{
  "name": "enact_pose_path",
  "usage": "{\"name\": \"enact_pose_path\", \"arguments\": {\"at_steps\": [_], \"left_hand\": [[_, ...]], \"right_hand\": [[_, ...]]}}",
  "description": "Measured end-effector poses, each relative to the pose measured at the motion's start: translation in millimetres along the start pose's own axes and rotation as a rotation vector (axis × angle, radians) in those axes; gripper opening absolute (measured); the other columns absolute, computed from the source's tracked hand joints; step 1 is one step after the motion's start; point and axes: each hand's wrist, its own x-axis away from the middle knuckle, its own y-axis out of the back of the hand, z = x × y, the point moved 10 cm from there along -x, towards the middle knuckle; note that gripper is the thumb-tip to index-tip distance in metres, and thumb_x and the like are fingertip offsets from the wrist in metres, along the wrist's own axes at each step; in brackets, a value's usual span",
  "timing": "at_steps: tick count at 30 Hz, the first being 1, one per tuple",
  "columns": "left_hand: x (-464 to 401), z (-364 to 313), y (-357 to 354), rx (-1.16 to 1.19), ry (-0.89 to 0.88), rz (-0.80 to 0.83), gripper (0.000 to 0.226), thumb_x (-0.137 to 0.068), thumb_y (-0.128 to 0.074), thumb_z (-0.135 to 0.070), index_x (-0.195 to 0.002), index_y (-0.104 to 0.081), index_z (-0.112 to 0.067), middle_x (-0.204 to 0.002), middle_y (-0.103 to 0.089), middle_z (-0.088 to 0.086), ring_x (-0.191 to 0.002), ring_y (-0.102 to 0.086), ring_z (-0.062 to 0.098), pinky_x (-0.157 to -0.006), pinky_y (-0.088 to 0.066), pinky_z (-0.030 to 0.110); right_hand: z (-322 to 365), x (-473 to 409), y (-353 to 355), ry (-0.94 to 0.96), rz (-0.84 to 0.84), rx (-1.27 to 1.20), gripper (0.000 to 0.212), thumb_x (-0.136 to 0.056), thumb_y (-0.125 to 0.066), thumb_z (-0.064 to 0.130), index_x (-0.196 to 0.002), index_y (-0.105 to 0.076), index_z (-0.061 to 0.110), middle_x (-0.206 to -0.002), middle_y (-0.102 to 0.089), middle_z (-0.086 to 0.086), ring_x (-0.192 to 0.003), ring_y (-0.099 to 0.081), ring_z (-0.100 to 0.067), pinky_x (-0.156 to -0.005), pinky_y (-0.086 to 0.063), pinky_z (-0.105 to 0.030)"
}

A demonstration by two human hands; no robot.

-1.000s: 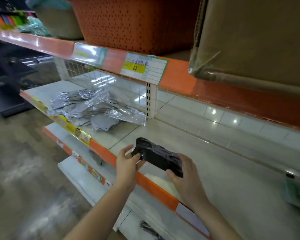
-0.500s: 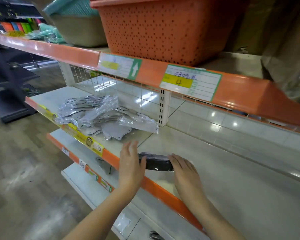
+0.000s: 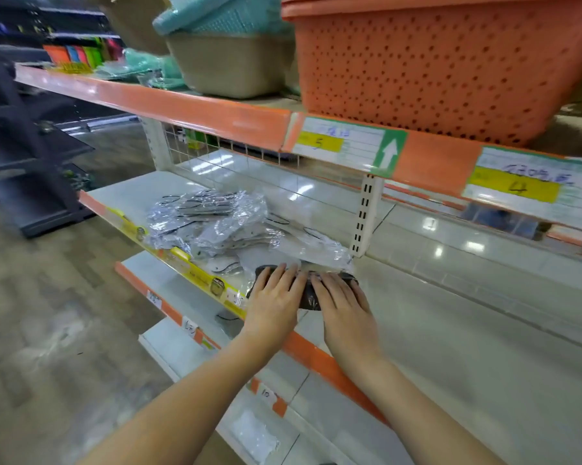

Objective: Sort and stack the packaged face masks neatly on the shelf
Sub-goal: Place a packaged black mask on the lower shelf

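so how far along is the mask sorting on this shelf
Done: one dark pack lies on the shelf near its front edge. In hand: the left hand and right hand rest flat on it, fingers straight, beside the pile. Left: the grey masks in clear wrap lie in a loose, crumpled heap, unstacked. Most of the job remains.

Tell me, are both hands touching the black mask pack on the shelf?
Touching. The head view shows the left hand and right hand lying flat on the black mask pack.
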Motion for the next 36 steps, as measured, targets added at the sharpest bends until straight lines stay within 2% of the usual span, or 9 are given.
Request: {"name": "enact_pose_path", "arguments": {"at_steps": [6, 9, 11, 16, 19, 24, 28, 33, 36], "left_hand": [[27, 77, 15, -0.091, 0.082, -0.011, 0.038, -0.088, -0.040, -0.014, -0.116, -0.065, -0.009, -0.119, -0.065, 0.011, -0.114, -0.059, 0.032, -0.095, -0.047, 0.050], [51, 121, 18, -0.137, 0.154, 0.038, 0.042, -0.088, -0.036, -0.015, -0.119, -0.064, -0.008, -0.122, -0.063, 0.014, -0.116, -0.058, 0.033, -0.095, -0.046, 0.051], [67, 151, 23, -0.187, 0.207, 0.064, 0.044, -0.087, -0.036, -0.016, -0.120, -0.064, -0.007, -0.122, -0.062, 0.016, -0.115, -0.058, 0.034, -0.095, -0.046, 0.052], [101, 210, 40, -0.285, 0.297, 0.057, 0.044, -0.087, -0.037, -0.015, -0.123, -0.060, -0.006, -0.125, -0.060, 0.015, -0.118, -0.056, 0.034, -0.097, -0.045, 0.053], [112, 243, 45, -0.330, 0.344, 0.083, 0.044, -0.084, -0.039, -0.017, -0.120, -0.062, -0.007, -0.125, -0.061, 0.016, -0.117, -0.057, 0.034, -0.097, -0.046, 0.052], [117, 303, 44, -0.352, 0.389, 0.045, 0.045, -0.084, -0.037, -0.016, -0.122, -0.056, -0.006, -0.125, -0.060, 0.019, -0.115, -0.058, 0.035, -0.097, -0.044, 0.052], [103, 354, 31, -0.366, 0.401, 0.099, 0.057, -0.078, -0.067, -0.024, -0.128, -0.043, -0.008, -0.127, -0.059, 0.019, -0.120, -0.055, 0.035, -0.100, -0.041, 0.052], [65, 414, 18, -0.347, 0.403, 0.135, 0.048, -0.083, -0.035, -0.014, -0.122, -0.060, -0.005, -0.122, -0.062, 0.017, -0.116, -0.058, 0.035, -0.095, -0.047, 0.052], [42, 449, 7, -0.348, 0.385, 0.107, 0.045, -0.086, -0.037, -0.016, -0.121, -0.062, -0.005, -0.119, -0.063, 0.017, -0.114, -0.059, 0.035, -0.093, -0.048, 0.052]], "right_hand": [[77, -37, -18, 0.126, -0.011, -0.044, 0.056, -0.084, -0.034, 0.030, -0.127, -0.060, 0.007, -0.130, -0.059, -0.009, -0.121, -0.056, -0.024, -0.104, -0.041, -0.045], [117, -49, -43, 0.219, -0.012, -0.035, 0.054, -0.077, -0.064, 0.021, -0.129, -0.058, 0.008, -0.131, -0.058, -0.009, -0.121, -0.056, -0.024, -0.103, -0.041, -0.044], [144, -56, -61, 0.261, 0.037, -0.046, 0.061, -0.070, -0.073, 0.022, -0.129, -0.058, 0.009, -0.133, -0.058, -0.008, -0.122, -0.055, -0.022, -0.101, -0.044, -0.045], [212, -71, -85, 0.371, 0.095, -0.103, 0.056, -0.086, -0.039, 0.041, -0.128, -0.060, 0.011, -0.132, -0.058, -0.003, -0.123, -0.054, -0.017, -0.105, -0.035, -0.041], [245, -83, -97, 0.442, 0.079, -0.129, 0.057, -0.091, -0.037, 0.047, -0.128, -0.059, 0.011, -0.134, -0.057, -0.002, -0.126, -0.051, -0.016, -0.106, -0.031, -0.041], [288, -119, -123, 0.507, 0.082, -0.160, 0.057, -0.092, -0.034, 0.044, -0.128, -0.059, 0.008, -0.133, -0.058, -0.004, -0.126, -0.052, -0.018, -0.101, -0.045, -0.046], [307, -157, -150, 0.520, 0.073, -0.140, 0.058, -0.092, -0.034, 0.047, -0.130, -0.057, 0.010, -0.134, -0.057, -0.003, -0.126, -0.051, -0.018, -0.103, -0.043, -0.044], [325, -220, -182, 0.492, 0.026, -0.154, 0.055, -0.092, -0.033, 0.042, -0.128, -0.059, 0.009, -0.131, -0.059, -0.004, -0.123, -0.054, -0.018, -0.104, -0.037, -0.043], [334, -260, -200, 0.490, -0.029, -0.169, 0.051, -0.091, -0.035, 0.035, -0.125, -0.061, 0.008, -0.128, -0.061, -0.005, -0.120, -0.056, -0.019, -0.103, -0.033, -0.042]]}}
